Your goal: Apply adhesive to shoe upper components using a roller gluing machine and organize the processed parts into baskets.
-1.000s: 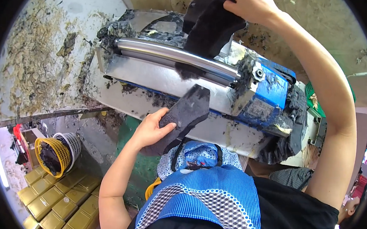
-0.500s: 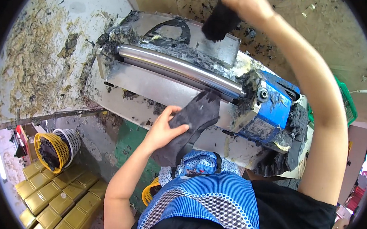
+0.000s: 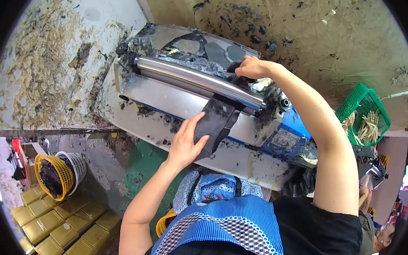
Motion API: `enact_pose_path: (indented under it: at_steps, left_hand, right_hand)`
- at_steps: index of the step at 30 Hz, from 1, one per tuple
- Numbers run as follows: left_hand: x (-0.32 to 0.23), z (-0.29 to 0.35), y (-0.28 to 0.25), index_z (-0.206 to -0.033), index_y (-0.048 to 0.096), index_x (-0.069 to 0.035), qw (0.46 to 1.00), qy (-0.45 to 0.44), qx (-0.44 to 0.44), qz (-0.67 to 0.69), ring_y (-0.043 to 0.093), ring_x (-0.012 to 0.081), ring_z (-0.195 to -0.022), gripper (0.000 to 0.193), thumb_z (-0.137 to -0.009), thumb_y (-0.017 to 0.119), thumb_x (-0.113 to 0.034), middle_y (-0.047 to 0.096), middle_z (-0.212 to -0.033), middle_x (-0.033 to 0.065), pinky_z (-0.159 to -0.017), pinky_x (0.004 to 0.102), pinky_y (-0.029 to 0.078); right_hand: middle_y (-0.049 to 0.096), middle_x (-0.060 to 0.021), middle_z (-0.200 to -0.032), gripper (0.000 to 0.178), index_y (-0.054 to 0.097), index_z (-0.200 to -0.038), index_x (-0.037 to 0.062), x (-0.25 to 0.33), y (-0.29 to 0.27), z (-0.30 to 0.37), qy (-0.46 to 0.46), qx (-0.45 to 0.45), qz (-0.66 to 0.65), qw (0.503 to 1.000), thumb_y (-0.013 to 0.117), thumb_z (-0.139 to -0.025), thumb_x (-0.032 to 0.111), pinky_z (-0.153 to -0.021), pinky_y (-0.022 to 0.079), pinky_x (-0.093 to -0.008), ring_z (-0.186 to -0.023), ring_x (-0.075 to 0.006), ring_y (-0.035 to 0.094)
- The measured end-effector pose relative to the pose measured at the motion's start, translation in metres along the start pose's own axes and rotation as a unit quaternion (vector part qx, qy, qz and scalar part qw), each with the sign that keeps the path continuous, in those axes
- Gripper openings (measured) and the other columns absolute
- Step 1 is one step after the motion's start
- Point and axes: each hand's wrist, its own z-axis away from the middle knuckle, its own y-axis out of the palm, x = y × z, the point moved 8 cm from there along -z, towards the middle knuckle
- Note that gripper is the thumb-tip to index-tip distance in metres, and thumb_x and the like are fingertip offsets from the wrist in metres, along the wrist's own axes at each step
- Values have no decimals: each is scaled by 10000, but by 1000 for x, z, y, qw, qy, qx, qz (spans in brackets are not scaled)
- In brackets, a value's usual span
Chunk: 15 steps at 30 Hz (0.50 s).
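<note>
- The left hand (image 3: 184,142), half-curled, thumb apart, holds a dark sheet (image 3: 212,121) flat before the single roller (image 3: 192,77), probably to keep it straight.
- The right hand (image 3: 254,68), fingers bent, sits behind it; grip unclear.
- Two baskets, yellow (image 3: 66,175) and white (image 3: 79,165), touch; one green basket (image 3: 353,102) stands right.

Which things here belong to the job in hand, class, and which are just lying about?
In use:
- dark piece, held by left hand
- roller, where the piece meets it
- right hand, behind the roller

Seemingly lying about:
- gold tins
- white basket
- green basket
</note>
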Motion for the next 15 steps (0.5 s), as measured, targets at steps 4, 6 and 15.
enact_pose_path:
  at_steps: [4, 6, 15]
  left_hand:
    - [16, 38, -35, -1401, 542, -68, 997, -16, -48, -57, 572, 366, -1226, 567, -876, 747, -134, 566, -1301, 161, -1045, 442, 476]
    - [20, 47, -49, -1329, 595, -56, 995, -19, -79, -50, 617, 313, -1181, 494, -869, 766, -112, 600, -1264, 134, -1016, 398, 497]
    - [20, -6, -23, -1362, 537, 7, 920, -123, 71, 365, 658, 222, -1151, 424, -1050, 630, -264, 644, -1272, 139, -1007, 377, 541]
  right_hand:
    - [588, -241, -1145, 547, 732, -1046, -29, 4, -29, 22, 5, -98, 0, 995, 768, -718, 408, -961, 491, -462, -1140, -410, 559]
    - [586, -221, -1102, 488, 732, -995, -23, 17, -37, 41, -7, -168, 21, 986, 760, -714, 376, -942, 499, -462, -1120, -400, 561]
    - [572, -59, -1011, 115, 689, -694, 93, 164, 41, 134, -103, -443, 256, 853, 647, -735, 192, -841, 490, -361, -1048, -239, 561]
